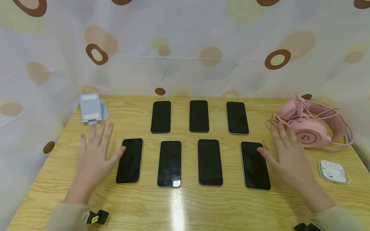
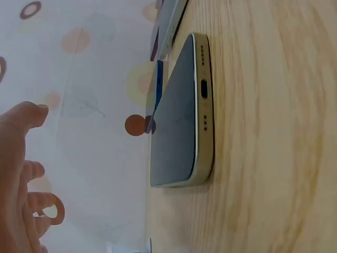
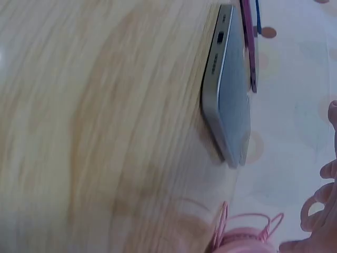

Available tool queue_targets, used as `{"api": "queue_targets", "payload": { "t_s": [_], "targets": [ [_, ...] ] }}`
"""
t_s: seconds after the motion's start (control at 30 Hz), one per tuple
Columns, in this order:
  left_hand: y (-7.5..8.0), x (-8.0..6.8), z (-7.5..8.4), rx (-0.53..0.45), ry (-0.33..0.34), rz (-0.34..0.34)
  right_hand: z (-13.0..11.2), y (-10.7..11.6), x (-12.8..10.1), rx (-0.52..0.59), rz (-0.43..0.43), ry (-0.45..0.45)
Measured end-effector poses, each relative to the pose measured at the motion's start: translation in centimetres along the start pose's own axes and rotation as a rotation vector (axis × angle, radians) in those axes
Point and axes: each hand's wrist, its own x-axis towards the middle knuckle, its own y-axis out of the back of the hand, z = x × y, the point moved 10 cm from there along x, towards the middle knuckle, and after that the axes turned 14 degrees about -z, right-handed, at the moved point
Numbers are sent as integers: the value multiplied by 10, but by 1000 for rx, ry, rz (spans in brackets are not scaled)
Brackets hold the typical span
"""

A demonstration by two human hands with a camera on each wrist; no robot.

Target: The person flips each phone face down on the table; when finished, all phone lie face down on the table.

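Several dark-screened phones lie face up in two rows on the wooden table (image 1: 177, 209). My left hand (image 1: 94, 152) hovers flat with spread fingers beside the front-left phone (image 1: 130, 161), its thumb at that phone's left edge. My right hand (image 1: 287, 156) is also flat and spread, its thumb over the right edge of the front-right phone (image 1: 255, 165). The left wrist view shows the gold-edged phone (image 2: 181, 116) end-on and my left hand (image 2: 21, 174) apart from it. The right wrist view shows a silver-edged phone (image 3: 229, 89) and my fingers (image 3: 321, 211). Neither hand holds anything.
A pink headset (image 1: 308, 127) with a tangled cable lies at the back right, just past my right fingertips. A white earphone case (image 1: 332, 171) sits right of that hand. A pale blue phone stand (image 1: 91, 109) stands at the back left. A spotted curtain surrounds the table.
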Motion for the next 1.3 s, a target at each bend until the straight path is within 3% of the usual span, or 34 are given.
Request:
{"api": "queue_targets", "payload": {
  "t_s": [0.2, 0.3, 0.47, 0.67, 0.87, 1.07, 1.3],
  "targets": [
    [-12, -10, 1, -343, -26, 11, -33, -10, 10, 253, -48, 137],
    [-21, -16, 0, -491, -18, 0, -51, -18, 15, 387, -92, 159],
    [-35, -28, -3, -643, 48, -24, -81, -36, 31, 533, -147, 181],
    [-48, -36, -5, -807, 42, -15, -133, -51, 55, 607, -227, 301],
    [-62, -39, -7, -865, 52, -7, -182, -66, 79, 606, -320, 417],
    [-76, -42, -9, -886, 90, -40, -223, -84, 100, 605, -410, 472],
    [-83, -41, -11, -861, 105, -46, -265, -100, 126, 627, -416, 505]
  ]
}}
